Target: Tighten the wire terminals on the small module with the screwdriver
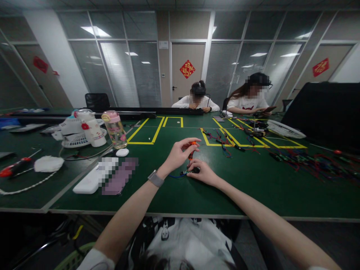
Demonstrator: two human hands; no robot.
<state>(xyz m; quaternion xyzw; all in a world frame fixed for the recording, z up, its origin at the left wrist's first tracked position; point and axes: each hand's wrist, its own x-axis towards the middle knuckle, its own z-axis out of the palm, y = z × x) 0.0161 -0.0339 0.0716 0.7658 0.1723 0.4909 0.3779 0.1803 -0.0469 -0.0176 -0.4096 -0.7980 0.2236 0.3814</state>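
My left hand grips the orange handle of a small screwdriver, held upright with its tip pointing down. Just below it my right hand presses a small black part with a blue wire against the green table. The screwdriver tip meets that part between my two hands. A grey watch sits on my left wrist.
A white power bank and a blurred phone lie to my left. Further left stand a pink-lidded bottle, a white bottle, a small fan and a red-handled screwdriver. Wire bundles litter the right side. Two people sit at the far edge.
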